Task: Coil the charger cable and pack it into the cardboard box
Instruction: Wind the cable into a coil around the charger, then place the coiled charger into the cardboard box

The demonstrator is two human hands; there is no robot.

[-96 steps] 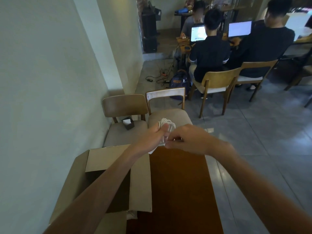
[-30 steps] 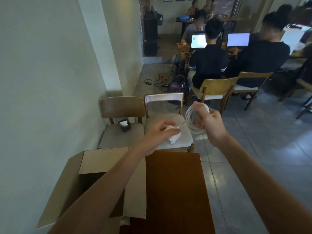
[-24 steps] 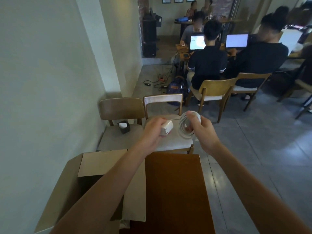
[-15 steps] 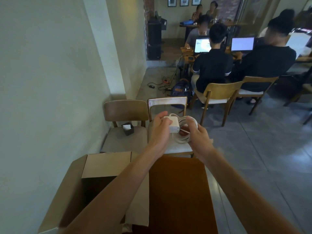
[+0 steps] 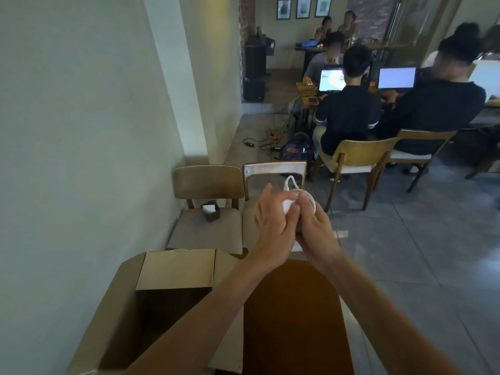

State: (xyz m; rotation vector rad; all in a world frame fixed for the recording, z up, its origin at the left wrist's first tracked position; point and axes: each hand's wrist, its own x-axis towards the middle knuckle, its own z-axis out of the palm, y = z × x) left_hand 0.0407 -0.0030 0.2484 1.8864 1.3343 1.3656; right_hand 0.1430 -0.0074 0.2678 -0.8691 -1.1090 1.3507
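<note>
Both hands are pressed together in mid-air above the far end of the brown table (image 5: 295,315). My left hand (image 5: 273,226) cups the white charger brick (image 5: 287,205), most of it hidden by my fingers. My right hand (image 5: 313,228) holds the coiled white cable (image 5: 292,185) against the brick; one loop sticks up above my fingers. The open cardboard box (image 5: 176,269) stands on the table's left side, flaps spread, below and left of my hands. My left forearm crosses over its right flap.
The wall runs close along the left. Two wooden chairs (image 5: 208,185) stand just beyond the table; a small dark holder (image 5: 210,211) sits on the left seat. Further back, people sit at laptops on chairs, with a backpack (image 5: 295,150) and cords on the tiled floor.
My hands, apart a second ago with brick in the left and coil in the right, have come together. The coil is now pressed against the brick. The view tilted slightly.
</note>
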